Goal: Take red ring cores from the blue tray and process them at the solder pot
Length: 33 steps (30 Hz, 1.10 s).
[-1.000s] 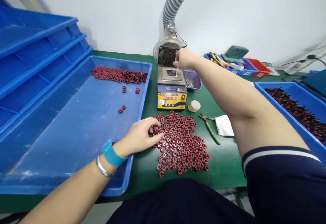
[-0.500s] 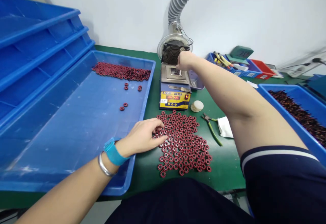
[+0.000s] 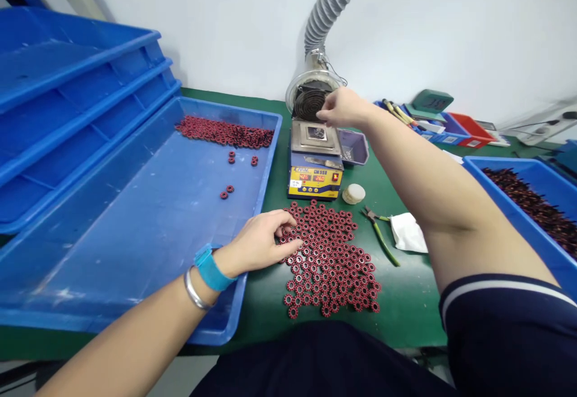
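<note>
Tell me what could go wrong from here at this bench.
The right hand is close to the metal top of the lit machine; if that surface is hot, the hand might get burned.
The left hand is at the edge of the loose red rings, so a careless sweep could scatter them.
The pliers lie near those rings and might get knocked into them.

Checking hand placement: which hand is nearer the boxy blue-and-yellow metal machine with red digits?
Right. The right hand is over the machine, toward its back right; the left hand is in front of it, at the small red ring-shaped parts.
</note>
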Motion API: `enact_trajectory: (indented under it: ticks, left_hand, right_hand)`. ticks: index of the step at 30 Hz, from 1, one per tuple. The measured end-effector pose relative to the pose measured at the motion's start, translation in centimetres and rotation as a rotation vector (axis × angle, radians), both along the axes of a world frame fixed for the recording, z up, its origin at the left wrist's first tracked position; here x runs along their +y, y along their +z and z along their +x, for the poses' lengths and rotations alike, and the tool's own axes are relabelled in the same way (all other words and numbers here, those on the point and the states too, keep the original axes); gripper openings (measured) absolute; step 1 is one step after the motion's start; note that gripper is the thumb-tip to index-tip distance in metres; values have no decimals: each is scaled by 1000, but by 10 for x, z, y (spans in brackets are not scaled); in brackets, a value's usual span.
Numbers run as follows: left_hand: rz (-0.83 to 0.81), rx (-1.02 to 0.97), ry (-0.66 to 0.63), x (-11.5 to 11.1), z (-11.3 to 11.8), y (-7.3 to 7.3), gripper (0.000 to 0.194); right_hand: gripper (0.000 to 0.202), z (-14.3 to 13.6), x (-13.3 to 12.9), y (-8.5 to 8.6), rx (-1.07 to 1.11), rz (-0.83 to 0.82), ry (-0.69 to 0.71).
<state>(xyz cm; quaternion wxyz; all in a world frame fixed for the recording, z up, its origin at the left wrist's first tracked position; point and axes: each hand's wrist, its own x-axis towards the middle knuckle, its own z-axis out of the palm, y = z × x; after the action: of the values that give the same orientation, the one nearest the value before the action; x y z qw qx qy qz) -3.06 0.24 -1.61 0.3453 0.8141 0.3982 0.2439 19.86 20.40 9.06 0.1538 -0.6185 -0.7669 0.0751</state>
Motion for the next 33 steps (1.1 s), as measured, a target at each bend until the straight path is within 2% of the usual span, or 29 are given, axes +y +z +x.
enact_trajectory:
  ticks: [2,4,7,11,14,18,20,26,29,31,33]
  left_hand:
    - [-57,-109,45,0,2,1,21]
    - [-136,-220,96,0,3,2,20]
    - [-271,-377,184,-1,6,4,24]
    - [-433,-617,235,-3,10,5,35]
    - [-519,-756,246,-5,13,6,38]
    - [-592,-824,245,-6,16,8,44]
    - [-592,-817,237,-8,17,10,42]
    - [-478,-701,209,-6,19,13,32]
    - [-265,-540,372,7,2,15,28]
    - [-74,-352,578,20,-22,19,23]
    - [10,-113,799,36,-52,21,20]
  right_hand:
    - [22,-1,-25,1,252,-82,37]
    - [27,-4,-53,-5,527,-195,104]
    - [36,-12,-98,-25,856,-357,200]
    - [43,-29,-156,-54,1080,-464,239]
    - [35,-40,-189,-71,1073,-309,234]
    - [13,-46,-213,-85,804,88,283]
    - [7,-46,-217,-89,671,212,344]
    - [8,-41,-224,-89,611,288,437]
    - [14,-19,-224,-89,607,273,314]
    - [14,10,-221,-95,611,229,150]
    - [16,46,-217,-106,615,148,-17]
